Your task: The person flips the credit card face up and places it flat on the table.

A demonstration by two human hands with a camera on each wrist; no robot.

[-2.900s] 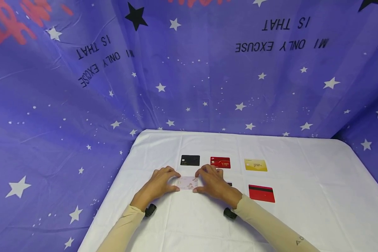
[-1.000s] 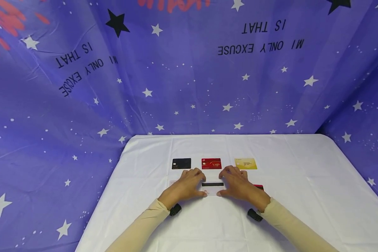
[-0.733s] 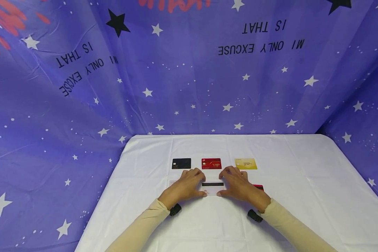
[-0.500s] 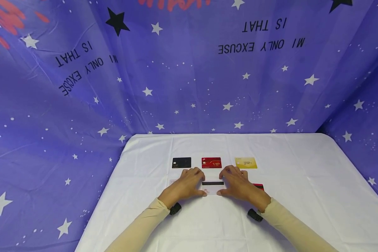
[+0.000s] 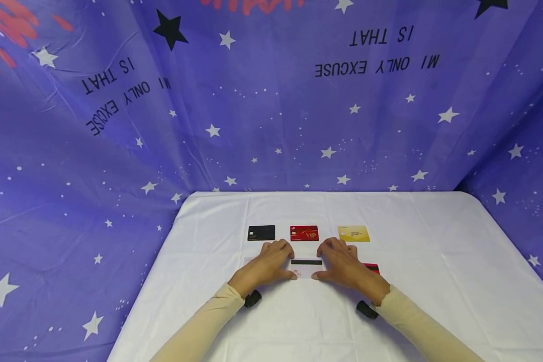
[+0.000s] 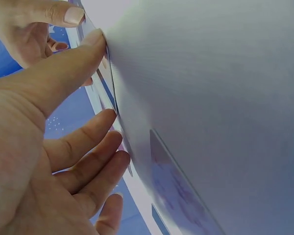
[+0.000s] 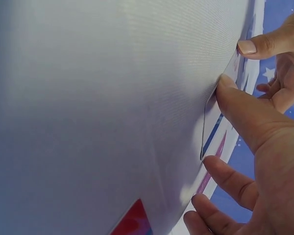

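A pale bank card [image 5: 306, 270] lies stripe side up on the white table, its black magnetic stripe along the far edge. From the left, my left hand [image 5: 266, 265] pinches that end between thumb and index finger. My right hand [image 5: 343, 266] does likewise at the opposite end. Both thumbs sit on the near edge, as the left wrist view's thumb [image 6: 90, 44] shows. Partly covered by the left hand is a pale pink card [image 5: 249, 260]. A red card with a black stripe [image 5: 373, 266] shows in part behind the right wrist.
Beyond the hands lies a row with a black VIP card [image 5: 261, 233], a red VIP card [image 5: 304, 233] and a yellow card [image 5: 354, 234]. The white tablecloth [image 5: 412, 236] ends at a purple star-patterned curtain [image 5: 262, 125].
Both hands were at the pink card 2.9 seconds ago; they have let it go and moved right to the striped pale card. Over the last second the hands have hardly moved.
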